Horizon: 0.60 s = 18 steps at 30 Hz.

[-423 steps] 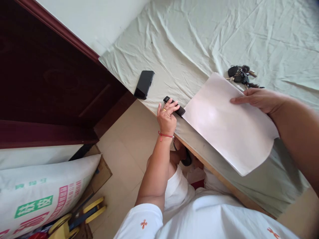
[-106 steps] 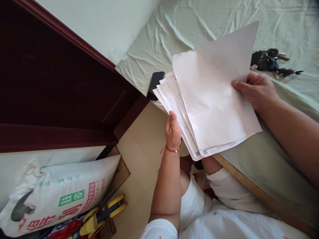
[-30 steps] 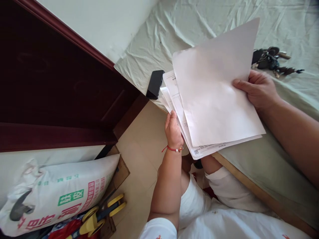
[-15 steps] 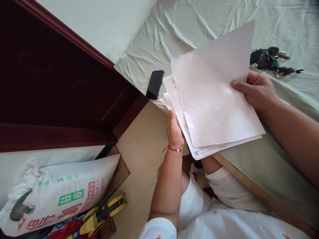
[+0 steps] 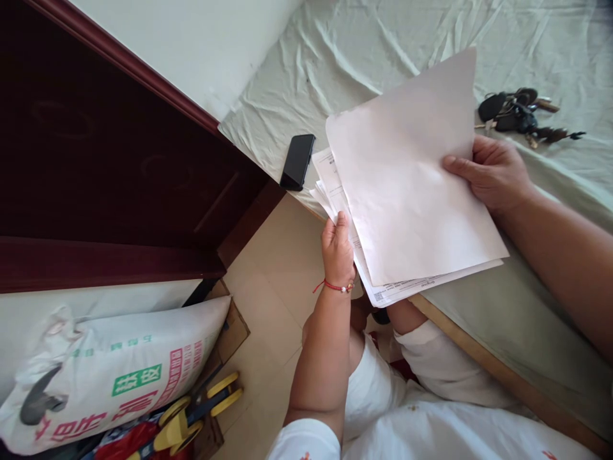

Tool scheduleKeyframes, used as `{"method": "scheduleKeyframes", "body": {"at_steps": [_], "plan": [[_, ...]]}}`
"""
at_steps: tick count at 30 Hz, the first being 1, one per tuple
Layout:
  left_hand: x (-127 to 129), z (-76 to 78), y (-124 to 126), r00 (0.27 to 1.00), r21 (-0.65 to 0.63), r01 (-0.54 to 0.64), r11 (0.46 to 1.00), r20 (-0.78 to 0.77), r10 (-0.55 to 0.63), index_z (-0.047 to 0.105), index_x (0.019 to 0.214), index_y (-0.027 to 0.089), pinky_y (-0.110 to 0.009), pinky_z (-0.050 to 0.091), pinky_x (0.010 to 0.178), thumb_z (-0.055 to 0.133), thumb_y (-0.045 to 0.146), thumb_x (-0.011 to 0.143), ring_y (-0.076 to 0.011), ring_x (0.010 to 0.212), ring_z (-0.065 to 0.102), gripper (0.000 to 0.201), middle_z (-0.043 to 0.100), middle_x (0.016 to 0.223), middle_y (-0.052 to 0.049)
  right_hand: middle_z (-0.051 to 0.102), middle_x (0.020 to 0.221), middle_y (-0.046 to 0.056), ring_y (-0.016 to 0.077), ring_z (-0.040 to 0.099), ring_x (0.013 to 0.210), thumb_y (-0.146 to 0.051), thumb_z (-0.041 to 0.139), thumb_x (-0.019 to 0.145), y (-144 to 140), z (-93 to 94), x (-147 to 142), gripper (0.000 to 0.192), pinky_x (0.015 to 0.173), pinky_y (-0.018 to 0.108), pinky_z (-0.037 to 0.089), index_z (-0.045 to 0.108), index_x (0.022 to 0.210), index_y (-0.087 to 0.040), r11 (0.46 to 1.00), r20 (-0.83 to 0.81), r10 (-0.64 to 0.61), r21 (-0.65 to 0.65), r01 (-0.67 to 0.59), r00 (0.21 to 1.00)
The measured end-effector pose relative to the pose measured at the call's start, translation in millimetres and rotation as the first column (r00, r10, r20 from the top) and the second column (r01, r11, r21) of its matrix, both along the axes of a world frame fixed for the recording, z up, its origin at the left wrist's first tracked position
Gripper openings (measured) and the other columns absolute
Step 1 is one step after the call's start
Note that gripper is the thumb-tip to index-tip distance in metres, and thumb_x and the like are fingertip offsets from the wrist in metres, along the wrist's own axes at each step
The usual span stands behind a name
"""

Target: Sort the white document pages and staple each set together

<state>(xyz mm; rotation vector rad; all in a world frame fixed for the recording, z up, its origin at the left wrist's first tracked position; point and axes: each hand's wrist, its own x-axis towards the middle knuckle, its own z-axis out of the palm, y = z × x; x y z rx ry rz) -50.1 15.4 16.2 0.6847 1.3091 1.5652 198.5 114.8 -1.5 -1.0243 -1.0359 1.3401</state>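
I hold a stack of white paper sheets (image 5: 407, 185) over the edge of a bed covered with a pale green sheet (image 5: 364, 57). My right hand (image 5: 493, 172) grips the stack's right edge, thumb on the blank top sheet. My left hand (image 5: 338, 251), with a red string bracelet at the wrist, pinches the left edges of the lower printed sheets, which fan out a little beneath the top one.
A black phone (image 5: 297, 161) lies on the bed near its corner, left of the papers. A bunch of keys (image 5: 520, 114) lies behind my right hand. A dark wooden door (image 5: 110, 172) stands left. A printed sack (image 5: 110, 377) and yellow-handled tools (image 5: 191, 415) sit on the floor.
The fanned lower sheets have been drawn closer together under the top sheet. My left hand has slid slightly down along their left edge. My right hand has kept its grip.
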Motion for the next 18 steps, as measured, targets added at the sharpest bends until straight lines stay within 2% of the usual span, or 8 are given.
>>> {"method": "scheduleKeyframes", "body": {"at_steps": [7,12,15,18], "plan": [[1.7,0.8,-0.5,0.998,0.022,0.032,0.999,-0.061,-0.03,0.078,0.093,0.02,-0.036,0.049,0.117,0.082,0.063,0.085,-0.0259,0.13,0.069,0.044,0.081,0.101,-0.005,0.08,0.09,-0.002,0.0113,0.067,0.07,-0.03,0.096,0.07,0.1,1.1,-1.3,0.029,0.063,0.025,0.06,0.084,0.095,-0.025,1.0,0.013,-0.01,-0.009,0.01,1.0],[-0.4,0.4,0.8,0.998,0.028,0.036,0.999,-0.049,-0.034,0.08,0.104,0.021,-0.039,0.046,0.122,0.081,0.06,0.088,-0.0274,0.135,0.067,0.043,0.081,0.116,-0.007,0.077,0.084,0.001,0.0116,0.064,0.064,-0.032,0.095,0.075,-4.0,4.1,-6.2,0.021,0.063,0.027,0.061,0.081,0.086,-0.021,0.997,-0.041,-0.078,-0.027,0.077,0.996],[-3.9,0.7,1.9,0.996,0.032,0.01,0.999,-0.086,-0.008,0.08,0.11,0.021,-0.04,0.041,0.128,0.08,0.058,0.089,-0.0281,0.146,0.06,0.043,0.08,0.126,-0.008,0.078,0.085,0.0,0.0151,0.069,0.07,-0.036,0.095,0.075,-3.6,4.8,-6.0,0.024,0.073,0.032,0.066,0.081,0.089,-0.023,0.991,-0.052,-0.131,-0.008,0.13,0.99],[-5.7,2.2,1.9,0.998,0.033,0.003,0.999,-0.057,-0.001,0.079,0.121,0.021,-0.04,0.04,0.129,0.08,0.056,0.09,-0.0283,0.15,0.057,0.046,0.077,0.136,-0.01,0.082,0.094,0.001,0.0225,0.078,0.091,-0.031,0.093,0.075,3.0,5.5,-0.1,0.023,0.089,0.041,0.069,0.081,0.092,-0.024,0.981,-0.106,-0.193,-0.057,0.188,0.975]]}}
